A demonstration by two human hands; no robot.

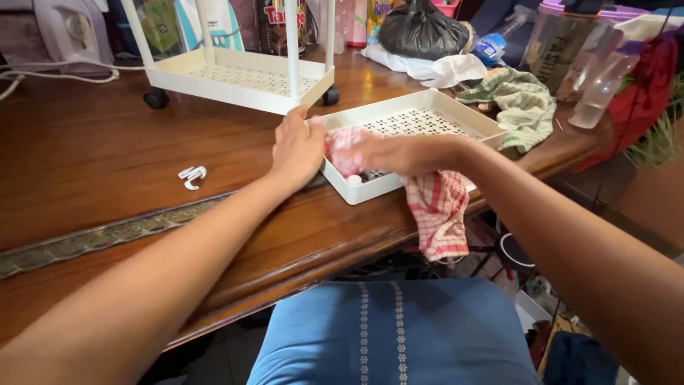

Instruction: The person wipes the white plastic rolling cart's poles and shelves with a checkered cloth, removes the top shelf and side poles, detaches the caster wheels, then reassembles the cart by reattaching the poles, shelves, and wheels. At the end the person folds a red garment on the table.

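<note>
A white perforated tray (pixel 427 103) lies on the brown wooden table (pixel 107 157). My left hand (pixel 298 148) rests flat against the tray's near left corner, fingers on its rim. My right hand (pixel 388 153) is closed on a red-and-white checked cloth (pixel 438 210). The cloth is bunched against the inside of the tray's front corner, and its loose end hangs over the table edge.
A white wheeled cart (pixel 242 75) stands behind the tray. A small white hook (pixel 192 176) lies to the left. A green checked cloth (pixel 520 100), black bag (pixel 422 30), spray bottles (pixel 602 85) and white iron (pixel 68 32) crowd the back. A blue cushion (pixel 392 335) is below.
</note>
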